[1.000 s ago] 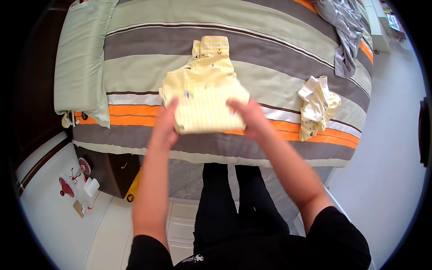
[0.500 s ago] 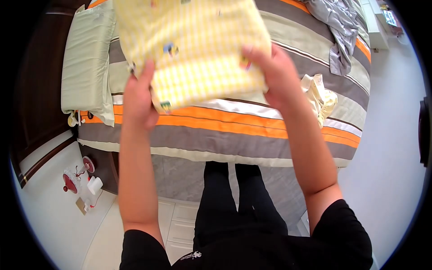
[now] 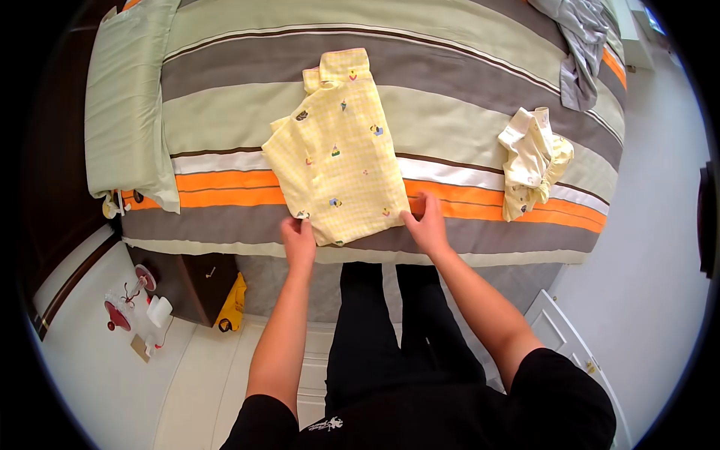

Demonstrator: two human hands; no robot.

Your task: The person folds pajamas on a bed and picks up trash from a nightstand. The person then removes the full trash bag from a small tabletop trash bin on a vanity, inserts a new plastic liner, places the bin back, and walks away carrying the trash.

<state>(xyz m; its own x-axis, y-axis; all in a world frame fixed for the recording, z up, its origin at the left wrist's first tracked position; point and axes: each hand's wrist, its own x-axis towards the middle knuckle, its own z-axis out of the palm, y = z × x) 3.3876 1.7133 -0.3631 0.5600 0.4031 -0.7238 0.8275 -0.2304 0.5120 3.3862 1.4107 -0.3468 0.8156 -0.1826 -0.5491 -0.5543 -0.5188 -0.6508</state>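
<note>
A yellow checked garment with small printed pictures and pink trim at its far end lies folded on the bed. Its exact kind cannot be made out. My left hand is at the near left corner, fingers closed on the cloth's edge. Beside the near right corner is my right hand, its thumb touching the edge and its index finger held apart.
Under the garment spreads a striped bedcover. A crumpled cream and yellow garment lies to the right, a grey cloth at the far right. A pillow rests at the left. A dark bedside cabinet stands below it.
The yellow garment has come down from mid-air, where both hands held it, and now lies on the bed. Both hands have lowered towards me, and the right hand's fingers have spread.
</note>
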